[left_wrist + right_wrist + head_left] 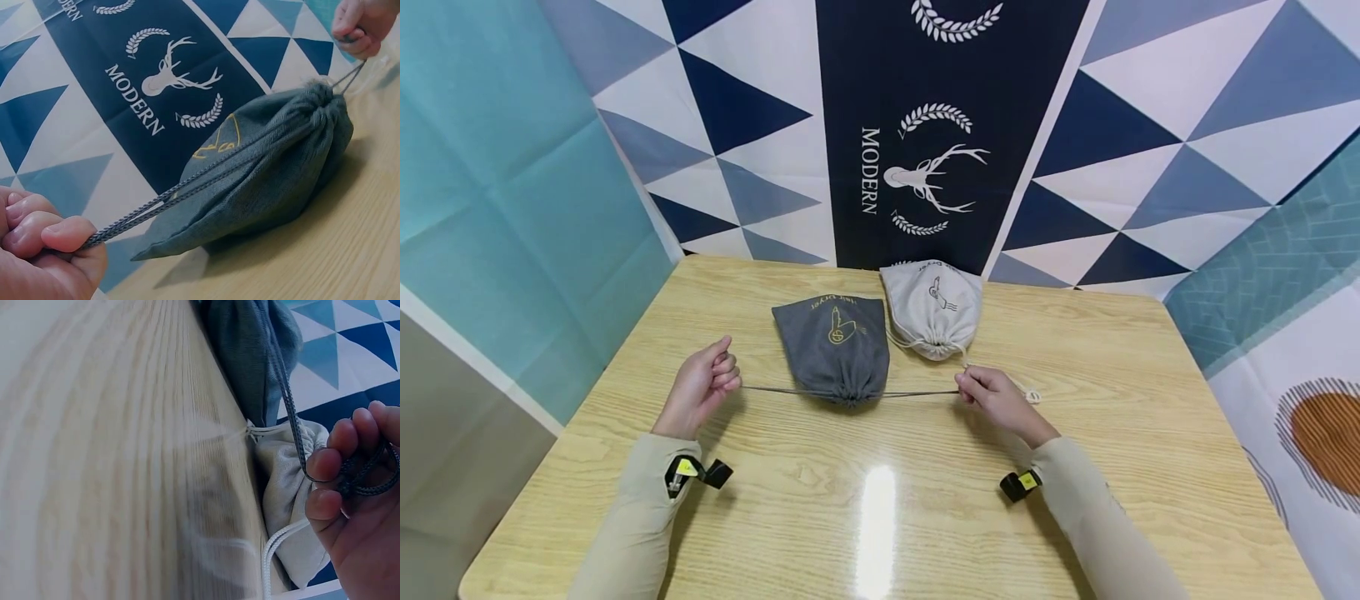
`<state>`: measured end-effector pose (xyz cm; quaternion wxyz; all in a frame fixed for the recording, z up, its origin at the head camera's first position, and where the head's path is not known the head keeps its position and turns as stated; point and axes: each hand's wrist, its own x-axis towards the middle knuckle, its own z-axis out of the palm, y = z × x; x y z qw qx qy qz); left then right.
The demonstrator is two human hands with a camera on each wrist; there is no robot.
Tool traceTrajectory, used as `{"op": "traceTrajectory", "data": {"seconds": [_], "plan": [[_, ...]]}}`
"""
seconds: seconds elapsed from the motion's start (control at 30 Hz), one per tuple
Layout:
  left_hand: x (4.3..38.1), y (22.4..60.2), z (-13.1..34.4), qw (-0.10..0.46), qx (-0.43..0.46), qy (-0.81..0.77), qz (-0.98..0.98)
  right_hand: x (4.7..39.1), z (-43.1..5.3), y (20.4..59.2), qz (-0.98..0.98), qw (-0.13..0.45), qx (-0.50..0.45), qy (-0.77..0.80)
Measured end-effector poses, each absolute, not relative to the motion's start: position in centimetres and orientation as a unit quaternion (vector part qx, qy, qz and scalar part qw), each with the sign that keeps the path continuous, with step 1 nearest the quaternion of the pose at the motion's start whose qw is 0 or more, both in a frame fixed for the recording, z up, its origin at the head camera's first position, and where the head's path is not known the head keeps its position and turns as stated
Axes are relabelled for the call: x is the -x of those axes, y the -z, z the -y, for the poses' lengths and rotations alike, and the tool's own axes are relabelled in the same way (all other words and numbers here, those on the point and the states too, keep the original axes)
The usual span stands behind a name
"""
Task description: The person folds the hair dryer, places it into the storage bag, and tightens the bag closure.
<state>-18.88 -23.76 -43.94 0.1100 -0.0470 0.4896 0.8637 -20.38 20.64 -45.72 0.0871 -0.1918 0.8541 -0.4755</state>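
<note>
A dark grey drawstring bag [842,354] with a yellow hair dryer print lies on the table, its gathered mouth towards the person. From that mouth a grey drawstring [134,215] runs out to both sides in a nearly straight line. My left hand [706,385] grips the left end in curled fingers, with the thumb pressed over it in the left wrist view. On the other side my right hand [1000,402] pinches the right end; a knotted loop of cord [369,487] shows against its palm in the right wrist view. The bag's mouth is bunched tight.
Behind and right of the grey bag sits a white drawstring bag [934,308], also gathered, its pale cord [1030,394] trailing past the right hand. The wooden table [775,517] ends at a patterned cloth [917,133] at the back.
</note>
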Motion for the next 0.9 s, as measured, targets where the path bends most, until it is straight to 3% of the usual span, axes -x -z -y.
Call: {"op": "traceTrajectory", "data": {"seconds": [0.5,0.9], "plan": [[21.4,43.9,23.3,0.101,0.076,-0.872,-0.472,22.2,-20.3,46.0,-0.886,0.041,0.222,0.405],[25.5,43.9,22.9,-0.013,0.150,-0.860,-0.488,24.2,-18.2,45.4,-0.918,-0.017,0.292,0.270]]}}
